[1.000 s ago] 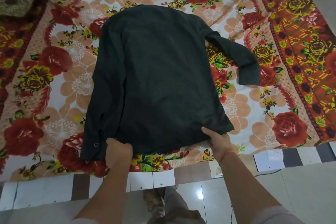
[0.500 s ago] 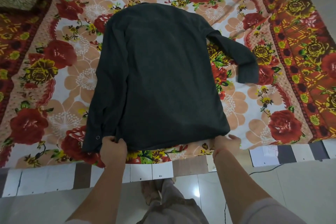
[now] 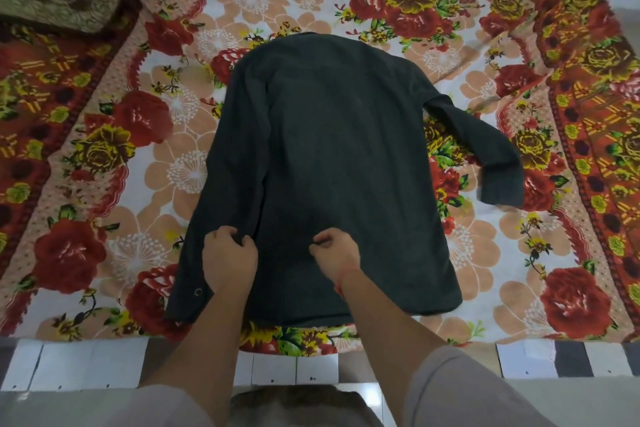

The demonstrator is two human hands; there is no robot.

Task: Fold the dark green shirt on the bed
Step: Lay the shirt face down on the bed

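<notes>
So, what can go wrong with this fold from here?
The outstretched sleeve lies unfolded on the bedspread; folding the body now may trap or bunch it. The left hand and right hand pinch cloth close together, so a pull may wrinkle or skew the dark green shirt.

The dark green shirt (image 3: 329,166) lies flat on the flowered bedspread (image 3: 138,166). On the shirt's lower part, the left hand (image 3: 228,258) grips a fold near its left edge and the right hand (image 3: 334,253) pinches cloth near its middle. One sleeve (image 3: 485,149) stretches out from the shirt's right side.
</notes>
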